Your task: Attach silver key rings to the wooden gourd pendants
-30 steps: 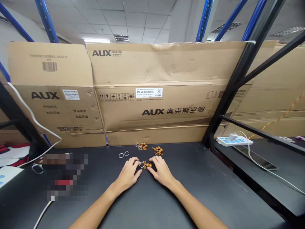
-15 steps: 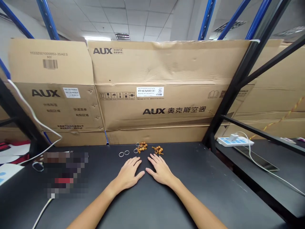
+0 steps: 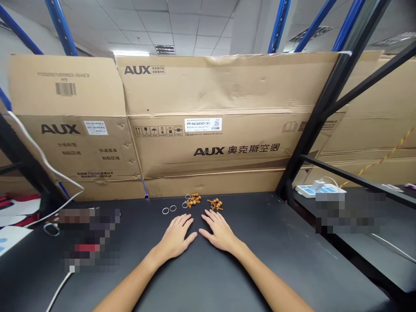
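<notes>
My left hand (image 3: 177, 237) and my right hand (image 3: 217, 231) lie palm down on the black tabletop (image 3: 195, 281), fingers spread, thumbs pointing at each other with a small gap between. Neither holds anything. Just beyond my left fingertips are two loose metal rings, one ring (image 3: 165, 211) to the left of the other ring (image 3: 173, 208). Farther right sits a cluster of orange-brown beaded pendants (image 3: 194, 199) with metal rings (image 3: 185, 205) at its left side. Another small group of beaded pendants (image 3: 216, 203) lies just past my right fingertips, close to them but seemingly apart.
Cardboard panels (image 3: 208, 95) stand along the back edge. Black rack posts (image 3: 312, 117) rise at the right, with a white power strip (image 3: 303, 191) beyond them. At the left are a white cable (image 3: 45, 160), a blurred-out patch (image 3: 91, 236) and a watch-like object (image 3: 52, 229).
Both hands keep the same place and pose, and the rings and pendants have not moved. Only the camera view has shifted slightly.
</notes>
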The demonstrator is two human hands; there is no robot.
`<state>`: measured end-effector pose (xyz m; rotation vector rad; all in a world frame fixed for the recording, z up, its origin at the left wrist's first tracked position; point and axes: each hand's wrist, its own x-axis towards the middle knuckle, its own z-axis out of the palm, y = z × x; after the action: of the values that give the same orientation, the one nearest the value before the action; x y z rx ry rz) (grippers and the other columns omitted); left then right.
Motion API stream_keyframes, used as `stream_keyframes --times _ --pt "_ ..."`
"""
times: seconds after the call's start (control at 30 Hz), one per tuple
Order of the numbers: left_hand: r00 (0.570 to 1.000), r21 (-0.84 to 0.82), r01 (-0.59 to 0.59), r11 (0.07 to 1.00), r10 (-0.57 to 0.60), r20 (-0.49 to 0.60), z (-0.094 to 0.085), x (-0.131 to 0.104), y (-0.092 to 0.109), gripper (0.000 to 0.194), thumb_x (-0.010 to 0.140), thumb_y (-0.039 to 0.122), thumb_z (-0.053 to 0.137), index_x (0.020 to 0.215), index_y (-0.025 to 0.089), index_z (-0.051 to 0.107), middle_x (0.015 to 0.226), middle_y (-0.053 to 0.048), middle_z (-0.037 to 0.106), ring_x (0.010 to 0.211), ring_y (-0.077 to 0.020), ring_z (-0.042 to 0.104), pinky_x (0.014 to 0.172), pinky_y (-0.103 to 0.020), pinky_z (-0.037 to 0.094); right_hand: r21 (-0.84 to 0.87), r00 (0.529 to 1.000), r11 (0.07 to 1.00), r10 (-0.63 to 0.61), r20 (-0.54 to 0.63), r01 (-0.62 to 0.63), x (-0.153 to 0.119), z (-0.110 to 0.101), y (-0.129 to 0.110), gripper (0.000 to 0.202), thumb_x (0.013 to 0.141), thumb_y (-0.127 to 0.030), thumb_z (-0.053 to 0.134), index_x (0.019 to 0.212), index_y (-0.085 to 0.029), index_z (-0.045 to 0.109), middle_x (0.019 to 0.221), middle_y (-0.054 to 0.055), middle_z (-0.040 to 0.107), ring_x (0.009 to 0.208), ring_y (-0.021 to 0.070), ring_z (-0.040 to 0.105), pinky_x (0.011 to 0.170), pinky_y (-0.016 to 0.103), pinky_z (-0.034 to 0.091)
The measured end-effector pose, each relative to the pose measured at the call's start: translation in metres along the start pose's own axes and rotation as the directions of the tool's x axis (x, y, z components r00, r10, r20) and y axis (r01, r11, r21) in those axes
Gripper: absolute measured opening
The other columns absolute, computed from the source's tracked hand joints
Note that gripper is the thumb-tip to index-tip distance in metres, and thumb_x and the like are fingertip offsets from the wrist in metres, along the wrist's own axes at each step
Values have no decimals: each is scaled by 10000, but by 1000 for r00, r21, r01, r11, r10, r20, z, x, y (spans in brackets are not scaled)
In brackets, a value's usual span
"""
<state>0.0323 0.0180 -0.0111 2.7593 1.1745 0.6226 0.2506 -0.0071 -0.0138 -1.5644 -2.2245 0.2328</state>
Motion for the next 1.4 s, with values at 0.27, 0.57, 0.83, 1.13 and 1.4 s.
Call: stream_keyframes --times 0.27,0.57,0.83,1.13,1.4 --pt "1000 -24 -7 1000 6 -14 -2 -1 2 463 913 454 470 1292 193 521 1371 -121 498 1275 -283 435 1072 -472 323 -5 1000 1000 -1 -4 1 0 -1 -1 562 897 -514 458 1349 -181 478 1458 122 379 1375 279 277 1124 463 211" --pt "971 83 175 981 -159 -179 8 2 -13 478 913 476 444 1227 132 554 1354 -153 503 1285 -307 419 1069 -476 319 -12 987 1000 -9 -160 7 1 -2 3 349 878 -377 531 1168 -201 615 1296 103 555 1237 252 457 1032 411 363" --pt "961 142 246 959 -222 -166 9 2 -16 526 918 502 411 1187 75 556 1310 -206 521 1261 -343 438 1052 -482 335 -90 951 976 172 -258 -201 10 -1 28 405 883 -281 493 1263 -152 542 1387 113 466 1317 304 342 1061 446 328" --pt "994 -60 -5 998 -2 -112 -8 3 0 233 932 347 470 1075 196 575 1062 -85 619 985 -243 575 870 -394 463 -28 963 996 75 -259 -85 5 -3 20 376 861 -96 382 1170 -164 585 1186 114 582 1016 249 537 858 382 458" --pt "989 -121 -107 987 93 -117 -10 3 5 204 932 246 464 1092 216 585 1122 -70 597 1011 -218 561 895 -379 466 65 957 993 -76 -279 98 2 -1 7 476 809 7 352 1174 -196 582 1165 68 605 993 201 533 889 351 448"
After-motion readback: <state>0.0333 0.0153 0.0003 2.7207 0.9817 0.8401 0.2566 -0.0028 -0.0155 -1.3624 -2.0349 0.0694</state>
